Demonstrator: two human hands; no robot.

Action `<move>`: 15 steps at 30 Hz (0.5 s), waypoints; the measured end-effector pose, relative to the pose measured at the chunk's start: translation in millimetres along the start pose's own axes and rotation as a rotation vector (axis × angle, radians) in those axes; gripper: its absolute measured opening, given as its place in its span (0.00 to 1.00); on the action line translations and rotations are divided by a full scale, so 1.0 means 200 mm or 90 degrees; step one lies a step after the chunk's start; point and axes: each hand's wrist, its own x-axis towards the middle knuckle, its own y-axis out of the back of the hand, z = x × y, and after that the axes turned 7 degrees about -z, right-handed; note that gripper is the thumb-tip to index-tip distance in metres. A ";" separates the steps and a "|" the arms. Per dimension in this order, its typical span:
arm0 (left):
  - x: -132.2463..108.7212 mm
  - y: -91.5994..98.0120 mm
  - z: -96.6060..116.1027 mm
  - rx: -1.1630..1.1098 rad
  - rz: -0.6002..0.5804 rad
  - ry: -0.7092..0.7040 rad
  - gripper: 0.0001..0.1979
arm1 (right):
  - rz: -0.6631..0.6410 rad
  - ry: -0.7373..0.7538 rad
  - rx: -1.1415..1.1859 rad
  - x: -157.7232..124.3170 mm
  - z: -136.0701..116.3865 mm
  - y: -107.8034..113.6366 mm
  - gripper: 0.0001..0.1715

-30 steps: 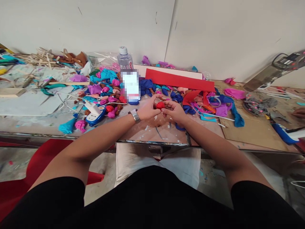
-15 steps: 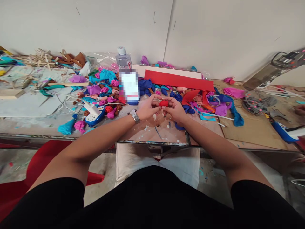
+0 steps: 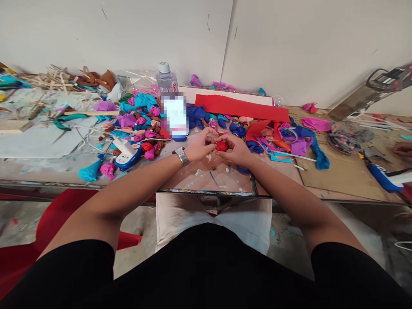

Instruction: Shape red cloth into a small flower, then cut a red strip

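Wearing a black short-sleeved top (image 3: 206, 266) and pale trousers (image 3: 172, 223), the person has both forearms over the near edge of a littered tabletop (image 3: 189, 175). A red chair (image 3: 61, 216) stands at the left, below the table's edge. A small, crumpled red bundle (image 3: 221, 146) is between the two hands, above the bare patch of the table. The right hand (image 3: 237, 151) pinches it between thumb and bent fingers. The left hand (image 3: 200, 148), with a silver wristwatch (image 3: 180, 156) at its wrist, curves in from the other side, thumb and fingertips close together just beside the bundle; whether it grips anything is too small to tell.

To the left lie a pink rosette (image 3: 108, 170), a blue-and-white power strip (image 3: 128, 159) with a white adapter (image 3: 126, 146) on it, and a heap of colourful bundles (image 3: 128, 121). To the right, a sheet of brown cardboard (image 3: 341, 182) covers part of the table. Beyond the hands, a phone (image 3: 176, 116) with a lit screen stands in front of a clear bottle (image 3: 166, 81). A flat red strip (image 3: 241, 108) lies nearer the pale wall (image 3: 128, 34).
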 end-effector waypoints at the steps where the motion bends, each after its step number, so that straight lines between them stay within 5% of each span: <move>1: 0.00 0.00 0.00 -0.003 0.006 -0.004 0.24 | 0.000 -0.001 -0.013 0.00 0.00 0.01 0.35; 15: 0.01 0.00 0.01 0.024 0.035 -0.014 0.15 | 0.034 -0.032 -0.021 0.00 -0.05 0.02 0.29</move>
